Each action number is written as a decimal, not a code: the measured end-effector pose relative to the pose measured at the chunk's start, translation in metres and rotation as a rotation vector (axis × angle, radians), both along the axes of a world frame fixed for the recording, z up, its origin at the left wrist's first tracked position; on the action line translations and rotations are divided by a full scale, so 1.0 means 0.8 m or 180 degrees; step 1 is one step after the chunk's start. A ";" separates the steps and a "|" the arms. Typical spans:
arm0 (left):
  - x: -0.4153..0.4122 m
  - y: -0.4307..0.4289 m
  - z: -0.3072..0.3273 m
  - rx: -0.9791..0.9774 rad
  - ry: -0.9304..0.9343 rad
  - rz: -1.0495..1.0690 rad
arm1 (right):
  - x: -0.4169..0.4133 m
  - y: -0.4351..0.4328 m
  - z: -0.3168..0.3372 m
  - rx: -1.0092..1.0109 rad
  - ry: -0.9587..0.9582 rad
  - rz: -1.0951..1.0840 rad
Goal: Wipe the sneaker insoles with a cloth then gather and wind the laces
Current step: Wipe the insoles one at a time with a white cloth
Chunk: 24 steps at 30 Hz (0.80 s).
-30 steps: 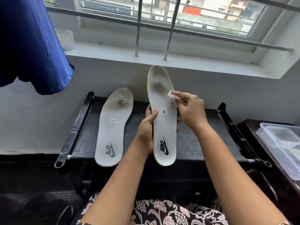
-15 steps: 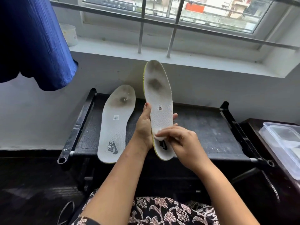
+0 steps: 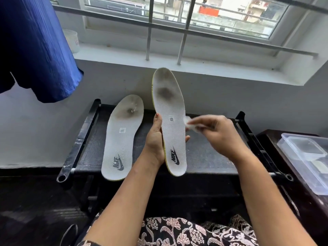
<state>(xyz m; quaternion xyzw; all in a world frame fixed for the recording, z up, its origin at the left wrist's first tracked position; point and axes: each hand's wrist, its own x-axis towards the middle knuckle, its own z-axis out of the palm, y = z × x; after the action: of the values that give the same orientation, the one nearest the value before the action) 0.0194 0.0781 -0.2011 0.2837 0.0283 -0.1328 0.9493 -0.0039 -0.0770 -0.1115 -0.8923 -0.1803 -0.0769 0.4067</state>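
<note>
The held insole stands upright over the middle of the black table. Its toe end rises in front of the wall behind the table, and its heel, printed with a Nike logo, hangs near the table's front edge. A dark stain marks its forefoot.

The left hand has a closed grip on it from behind: the thumb lies along the left edge and fingertips show past the right edge. The right hand, blurred, hovers over the table's right half. Its grip is pinched shut on a small white cloth at the insole's right edge, about mid-length. The blur hides whether cloth and insole touch.

A second insole lies flat on the table's left half, stained toe toward the wall, with its heel slightly over the front edge.

A blue garment hangs above and left of the table. A white tub sits on the window sill above the table's left end. A clear plastic container rests on a dark cabinet right of the table.
</note>
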 end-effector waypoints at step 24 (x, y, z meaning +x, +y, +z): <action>0.000 -0.002 0.004 -0.0100 0.0040 0.0104 | -0.050 -0.027 -0.010 0.0832 0.1215 0.0668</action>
<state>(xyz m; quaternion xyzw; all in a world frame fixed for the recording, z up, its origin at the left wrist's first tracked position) 0.0197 0.0767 -0.1981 0.2674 0.0368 -0.1195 0.9554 -0.0436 -0.0990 -0.1195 -0.8069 -0.1805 0.1129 0.5510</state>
